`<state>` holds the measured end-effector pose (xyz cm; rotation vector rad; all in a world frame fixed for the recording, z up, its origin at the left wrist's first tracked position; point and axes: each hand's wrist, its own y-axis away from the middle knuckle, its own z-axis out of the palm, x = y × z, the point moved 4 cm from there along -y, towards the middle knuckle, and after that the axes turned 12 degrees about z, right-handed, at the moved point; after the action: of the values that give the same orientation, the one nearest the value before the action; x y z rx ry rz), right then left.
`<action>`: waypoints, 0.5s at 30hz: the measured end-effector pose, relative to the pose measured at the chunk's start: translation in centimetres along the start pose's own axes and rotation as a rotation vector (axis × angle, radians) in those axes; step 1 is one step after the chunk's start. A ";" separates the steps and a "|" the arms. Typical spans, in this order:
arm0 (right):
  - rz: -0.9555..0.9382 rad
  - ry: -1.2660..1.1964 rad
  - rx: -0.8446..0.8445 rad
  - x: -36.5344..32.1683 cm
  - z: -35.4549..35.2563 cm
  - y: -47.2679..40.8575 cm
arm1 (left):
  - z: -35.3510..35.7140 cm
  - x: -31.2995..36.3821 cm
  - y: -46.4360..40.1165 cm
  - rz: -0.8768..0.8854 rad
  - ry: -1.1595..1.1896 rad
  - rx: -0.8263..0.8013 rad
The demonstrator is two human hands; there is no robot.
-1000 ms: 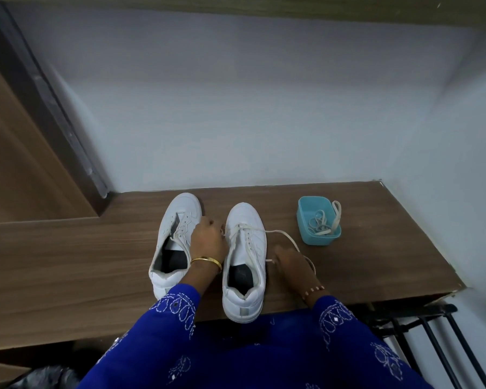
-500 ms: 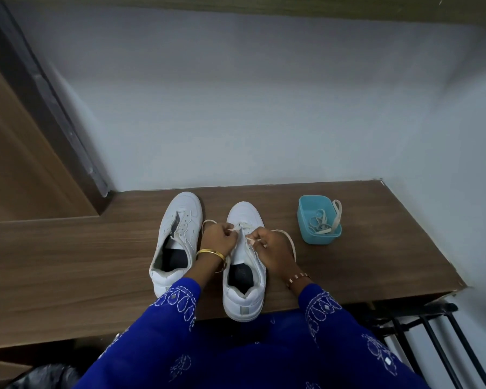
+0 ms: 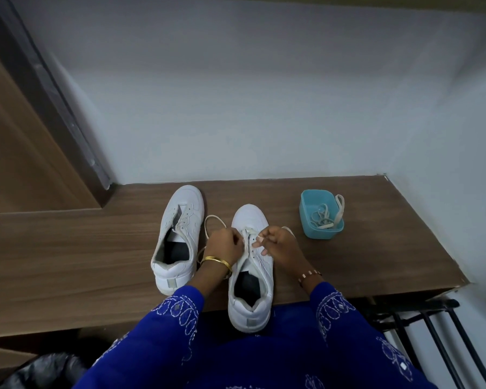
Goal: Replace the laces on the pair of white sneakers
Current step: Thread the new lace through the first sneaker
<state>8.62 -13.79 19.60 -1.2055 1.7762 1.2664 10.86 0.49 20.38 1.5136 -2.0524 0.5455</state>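
— White lace [image 3: 212, 220] looped out left of the near shoe [image 3: 250, 265]. Why?

— Slack, likely, for threading. The left hand [image 3: 225, 244] was curled round one end, and the right hand [image 3: 278, 244] pinched the other over the eyelets.

— And the far shoe [image 3: 180, 237]?

— Beside it on the bench [image 3: 68, 262], apart and untouched. Spare laces [image 3: 324, 217] sat in the tub [image 3: 306, 217], probably kept within reach.

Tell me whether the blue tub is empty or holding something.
Not empty. The blue tub holds a tangle of laces, one strand draped over its right rim.
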 end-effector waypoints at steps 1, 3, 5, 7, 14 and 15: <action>0.007 -0.008 0.013 -0.1 0.0 -0.1 | -0.1 -0.2 -0.1 0.000 0.026 0.005; 0.018 0.015 0.043 0.0 0.1 -0.5 | -0.3 -0.4 -0.4 0.001 0.087 0.019; 0.018 0.043 0.062 0.4 0.5 -0.7 | -0.6 -0.2 -0.6 -0.012 0.119 0.010; 0.002 0.045 0.083 0.1 0.6 -0.4 | -1.1 0.1 -1.4 -0.002 0.147 0.013; -0.005 0.098 0.074 0.3 1.1 0.1 | -2.0 -0.4 -3.9 0.023 0.104 -0.037; -0.008 0.110 0.080 0.3 1.0 0.1 | -2.1 -0.3 -4.3 0.030 0.074 -0.046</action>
<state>8.44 -12.89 19.02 -1.2564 1.8802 1.1325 15.37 0.76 21.87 1.4173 -2.0206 0.5533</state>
